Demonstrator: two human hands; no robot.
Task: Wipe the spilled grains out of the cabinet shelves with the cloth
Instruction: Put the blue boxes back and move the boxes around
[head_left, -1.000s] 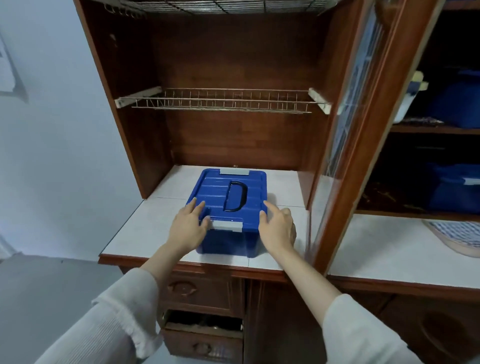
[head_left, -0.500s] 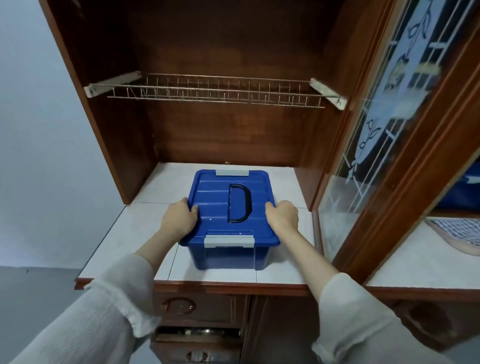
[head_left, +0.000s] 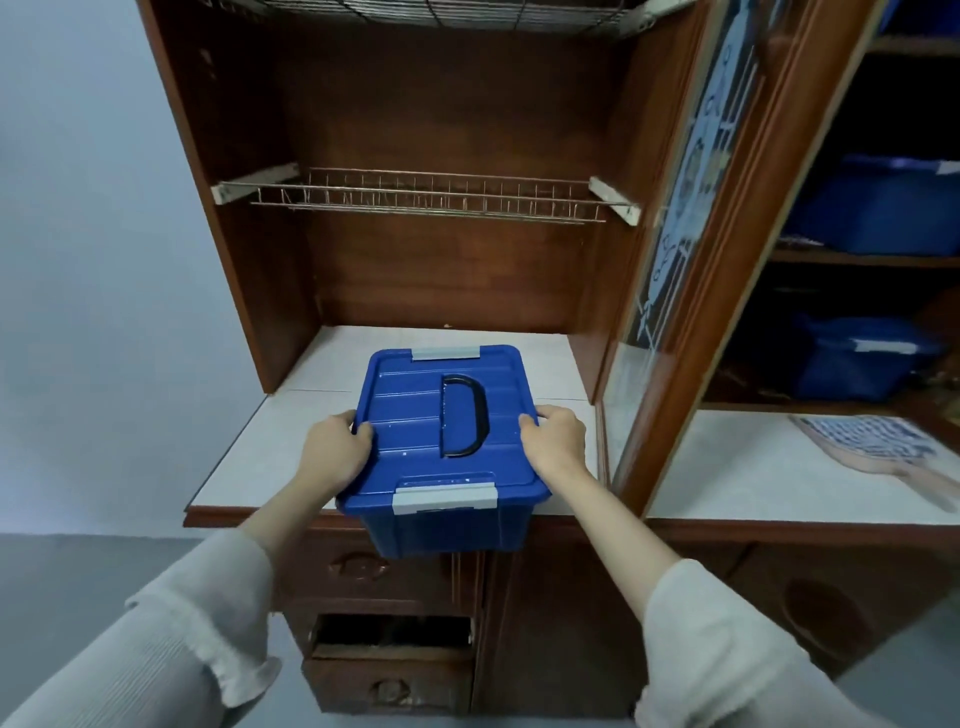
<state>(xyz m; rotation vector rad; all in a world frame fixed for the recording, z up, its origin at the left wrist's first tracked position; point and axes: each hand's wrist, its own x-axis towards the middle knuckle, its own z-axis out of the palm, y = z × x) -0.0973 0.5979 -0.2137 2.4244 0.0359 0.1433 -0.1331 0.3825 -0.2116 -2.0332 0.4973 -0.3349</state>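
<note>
Since the earlier frame the blue lidded box (head_left: 415, 410) had slid forward, and its front overhung the counter edge at centre frame. Inside the wooden cabinet (head_left: 441, 270), the tiled shelf (head_left: 270, 447) showed no grains I could make out. The left hand (head_left: 335, 449) and right hand (head_left: 558, 441) each gripped the lid's rim. If a latch gave, I judged the tub could drop. The checked cloth (head_left: 862, 439) lay untouched at far right.

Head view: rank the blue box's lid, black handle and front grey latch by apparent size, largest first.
Largest: the lid.
Then the black handle and the front grey latch, which look about alike, so they stay unranked.
</note>
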